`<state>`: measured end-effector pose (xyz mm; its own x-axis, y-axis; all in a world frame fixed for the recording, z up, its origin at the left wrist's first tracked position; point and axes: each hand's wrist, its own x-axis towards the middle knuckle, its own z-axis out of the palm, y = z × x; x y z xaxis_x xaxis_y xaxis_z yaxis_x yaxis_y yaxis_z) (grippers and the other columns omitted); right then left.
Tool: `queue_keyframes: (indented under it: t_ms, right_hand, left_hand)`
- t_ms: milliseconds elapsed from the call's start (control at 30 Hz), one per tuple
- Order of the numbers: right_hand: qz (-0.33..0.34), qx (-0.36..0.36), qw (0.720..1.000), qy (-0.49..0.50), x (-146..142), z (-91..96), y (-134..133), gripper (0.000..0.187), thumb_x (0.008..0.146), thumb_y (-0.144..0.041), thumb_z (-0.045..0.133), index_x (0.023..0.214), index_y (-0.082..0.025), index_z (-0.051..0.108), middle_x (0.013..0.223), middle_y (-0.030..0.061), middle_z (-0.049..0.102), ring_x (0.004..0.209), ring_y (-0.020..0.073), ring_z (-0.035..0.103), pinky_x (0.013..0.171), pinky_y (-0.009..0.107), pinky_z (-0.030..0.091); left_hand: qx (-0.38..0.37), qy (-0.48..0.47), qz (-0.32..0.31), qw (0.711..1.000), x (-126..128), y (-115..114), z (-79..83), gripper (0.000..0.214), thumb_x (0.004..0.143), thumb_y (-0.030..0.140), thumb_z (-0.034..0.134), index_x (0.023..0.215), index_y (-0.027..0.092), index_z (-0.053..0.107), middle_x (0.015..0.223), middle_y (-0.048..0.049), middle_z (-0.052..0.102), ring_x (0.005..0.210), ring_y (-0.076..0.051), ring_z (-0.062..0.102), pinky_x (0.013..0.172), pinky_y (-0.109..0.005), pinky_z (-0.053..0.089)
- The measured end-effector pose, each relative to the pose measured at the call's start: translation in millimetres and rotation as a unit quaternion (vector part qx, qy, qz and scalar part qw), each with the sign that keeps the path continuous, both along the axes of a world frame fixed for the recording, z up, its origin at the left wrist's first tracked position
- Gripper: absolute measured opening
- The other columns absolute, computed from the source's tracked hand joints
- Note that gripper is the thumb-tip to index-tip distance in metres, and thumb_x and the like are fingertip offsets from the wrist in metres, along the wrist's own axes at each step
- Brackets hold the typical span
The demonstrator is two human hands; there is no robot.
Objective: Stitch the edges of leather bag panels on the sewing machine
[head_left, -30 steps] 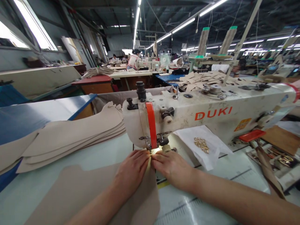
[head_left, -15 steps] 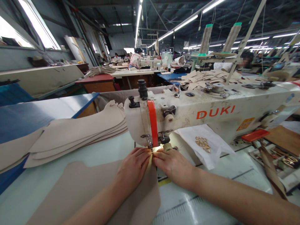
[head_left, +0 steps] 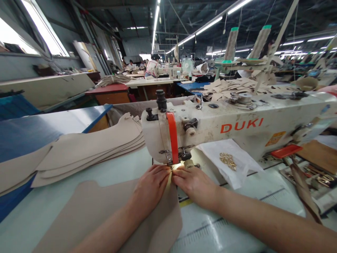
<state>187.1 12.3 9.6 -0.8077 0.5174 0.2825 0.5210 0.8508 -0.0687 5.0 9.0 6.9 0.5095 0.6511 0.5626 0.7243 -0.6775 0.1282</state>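
Observation:
A beige fabric panel (head_left: 110,200) lies on the pale sewing table, with its right edge under the needle area of the white sewing machine (head_left: 242,121). My left hand (head_left: 152,184) is closed on the panel just left of the presser foot, fingers pressed together. On the other side, my right hand (head_left: 193,182) pinches the panel's edge close to the needle. Both sets of fingertips nearly meet below the orange guard (head_left: 172,138). A lamp lights this spot. The fingers partly hide the needle and the seam.
Stacked beige panels (head_left: 89,151) lie at the left. Gold metal rings (head_left: 228,161) rest on a white sheet (head_left: 239,175) under the machine arm. At the right are an orange-red tray (head_left: 286,151) and a parts box (head_left: 316,179). Thread cones (head_left: 231,44) stand behind.
My hands and the panel keep practically the same place at the needle. The view has shifted slightly. Behind the thread stand, a person has moved.

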Motion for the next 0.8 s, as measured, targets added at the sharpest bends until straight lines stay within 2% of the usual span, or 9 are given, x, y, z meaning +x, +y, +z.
queue_keyframes:
  t_ms: [267, 400, 633, 800]
  right_hand:
    - [0.008, 0.042, 0.998, 0.040, 5.0, -0.8, -8.6, 0.008, 0.088, -0.015, 0.052, 0.094, -0.013, 0.057, 0.106, 0.0069, 0.062, 0.101, 0.0190, 0.053, 0.090, 0.031, 0.042]
    - [0.014, 0.041, 0.999, 0.028, 6.5, 0.8, -10.3, 0.006, 0.088, -0.017, 0.052, 0.090, -0.014, 0.058, 0.103, 0.0060, 0.063, 0.098, 0.0184, 0.054, 0.088, 0.030, 0.042]
    - [0.014, 0.024, 1.000, -0.002, 5.0, 6.1, -9.4, 0.009, 0.089, -0.020, 0.052, 0.085, -0.014, 0.057, 0.092, 0.0036, 0.063, 0.091, 0.0175, 0.054, 0.083, 0.029, 0.041]
    - [0.010, 0.041, 0.999, -0.005, 4.2, 5.7, -8.7, 0.009, 0.090, -0.021, 0.051, 0.084, -0.015, 0.055, 0.089, 0.0021, 0.062, 0.087, 0.0176, 0.053, 0.077, 0.031, 0.040]
  left_hand:
    - [-0.024, 0.052, 0.012, 0.998, -4.2, -13.2, 2.9, 0.028, 0.090, 0.018, 0.038, 0.100, 0.012, 0.064, 0.101, -0.0096, 0.069, 0.097, -0.020, 0.062, 0.087, -0.038, 0.054]
    - [-0.024, 0.086, 0.033, 0.995, -7.7, -16.0, -1.4, 0.030, 0.090, 0.020, 0.038, 0.106, 0.011, 0.062, 0.108, -0.0107, 0.067, 0.101, -0.020, 0.062, 0.089, -0.036, 0.053]
    - [-0.016, 0.151, 0.012, 0.988, -10.1, -14.5, -4.3, 0.034, 0.091, 0.016, 0.032, 0.107, 0.010, 0.062, 0.111, -0.0120, 0.066, 0.108, -0.020, 0.058, 0.094, -0.035, 0.050]
    - [0.003, 0.164, 0.002, 0.986, -12.4, -12.1, -5.7, 0.035, 0.092, 0.021, 0.031, 0.108, 0.013, 0.061, 0.110, -0.0094, 0.066, 0.107, -0.019, 0.059, 0.093, -0.033, 0.051]
